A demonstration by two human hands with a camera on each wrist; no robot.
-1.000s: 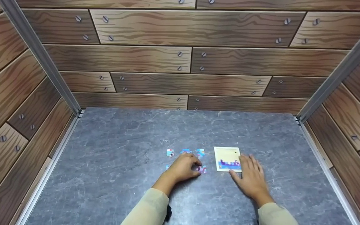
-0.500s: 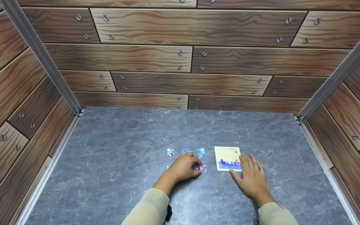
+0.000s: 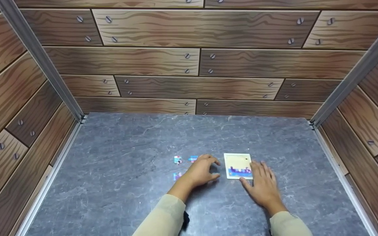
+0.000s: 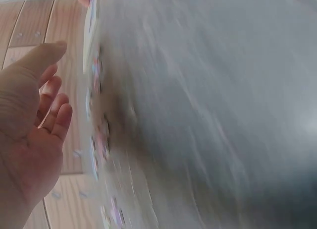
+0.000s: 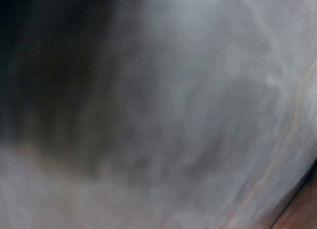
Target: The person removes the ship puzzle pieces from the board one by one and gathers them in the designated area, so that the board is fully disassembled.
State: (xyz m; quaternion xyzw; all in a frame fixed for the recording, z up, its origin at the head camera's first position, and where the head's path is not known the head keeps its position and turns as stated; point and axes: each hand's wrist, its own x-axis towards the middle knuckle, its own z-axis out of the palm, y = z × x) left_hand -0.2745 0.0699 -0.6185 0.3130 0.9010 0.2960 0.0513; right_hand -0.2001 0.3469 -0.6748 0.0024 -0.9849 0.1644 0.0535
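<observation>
My left hand (image 3: 200, 172) hovers just left of a cream puzzle tray (image 3: 237, 160), with thumb and fingers spread apart. In the left wrist view that hand (image 4: 32, 135) has nothing between thumb and fingers. The tray's lower part carries joined blue and purple pieces; its upper part is bare. My right hand (image 3: 263, 185) lies along the tray's right side, fingers straight and thumb at the lower edge. Left of my left hand lie a red, white and blue jigsaw piece (image 3: 178, 159), a blue one (image 3: 193, 159) and a blue-purple one (image 3: 176, 176). The left hand may hide other pieces.
The grey marbled tabletop (image 3: 126, 157) is bounded by wood-patterned walls (image 3: 162, 62) at the back and both sides. Metal rails run along the side edges. The right wrist view is blurred and shows mostly table surface.
My left hand has moved right toward the tray from the piece at its fingertips, its thumb and fingers parting wider. The right hand and tray stay in place.
</observation>
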